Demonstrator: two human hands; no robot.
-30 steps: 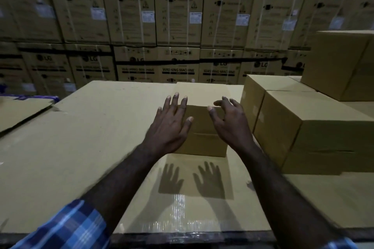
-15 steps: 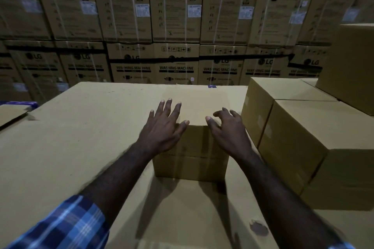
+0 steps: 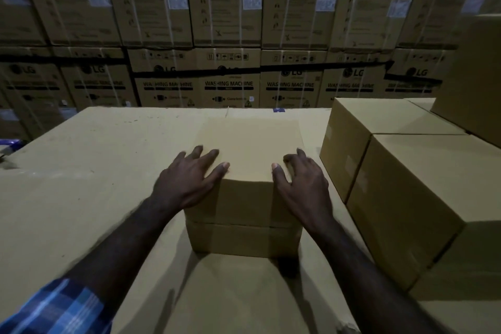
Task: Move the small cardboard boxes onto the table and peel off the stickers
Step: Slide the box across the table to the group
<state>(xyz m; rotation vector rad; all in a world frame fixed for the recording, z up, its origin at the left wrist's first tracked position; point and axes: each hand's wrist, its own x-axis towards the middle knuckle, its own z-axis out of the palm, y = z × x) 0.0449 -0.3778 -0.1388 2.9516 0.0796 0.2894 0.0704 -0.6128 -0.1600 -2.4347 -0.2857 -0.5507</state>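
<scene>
The small plain brown cardboard box (image 3: 245,192) is touched at its near top edge by the left hand (image 3: 189,179) and right hand (image 3: 301,184), fingers spread and relaxed (nothing grasped). With so light a hold, the box could be slid against the larger brown carton (image 3: 406,198) just right of it.

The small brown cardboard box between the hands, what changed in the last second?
The small brown cardboard box came nearer the person. The left hand and right hand, off it before, now rest flat-fingered on its top corners. The bigger cardboard boxes stacked on the right stayed put.
</scene>
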